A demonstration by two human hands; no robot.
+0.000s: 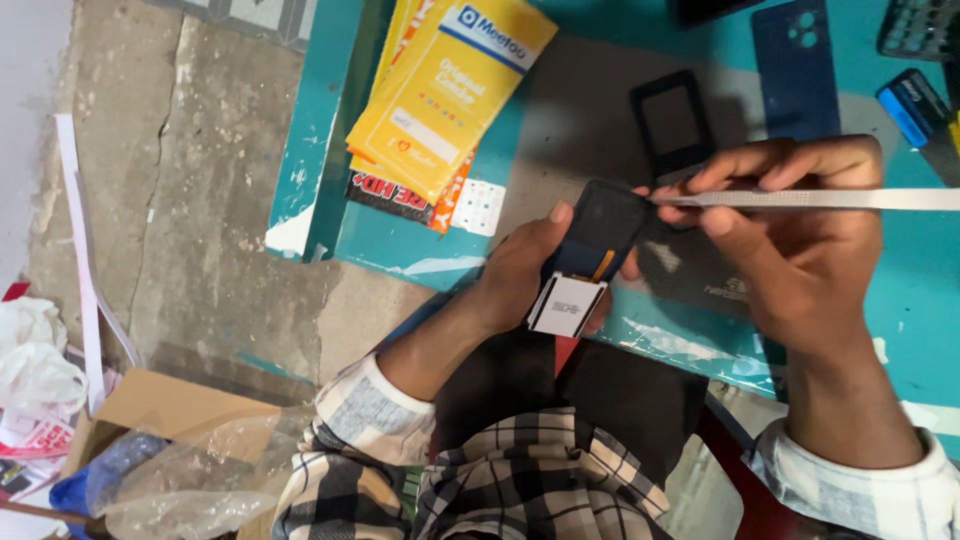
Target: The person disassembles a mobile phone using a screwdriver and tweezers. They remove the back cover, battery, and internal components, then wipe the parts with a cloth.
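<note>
Far left: concrete floor, cracked, with a white strip lying across it. Bottom left: cardboard box with clear plastic bag on top, more white bags at the edge.

Teal surface starts just right of that, paint chipped at the corner. Stack of yellow packets on its upper left, fanned out, small white perforated card just beside the lower end.

Left hand wraps a small dark display module, thumb on its upper left edge, fingers curled behind. Module is held above the surface edge, tilted, with an orange flex strip running to a white-framed connector board at its lower end.

Right hand pinches a flat metal tool between thumb and fingers; tool lies horizontal, tip touching the module's upper right corner.

Behind the hands on a dark mat: a black screen frame, then a blue phone back cover. Far right: blue-tipped tool, dark keypad-like thing in the corner.

Plaid shirt sleeves at bottom.
</note>
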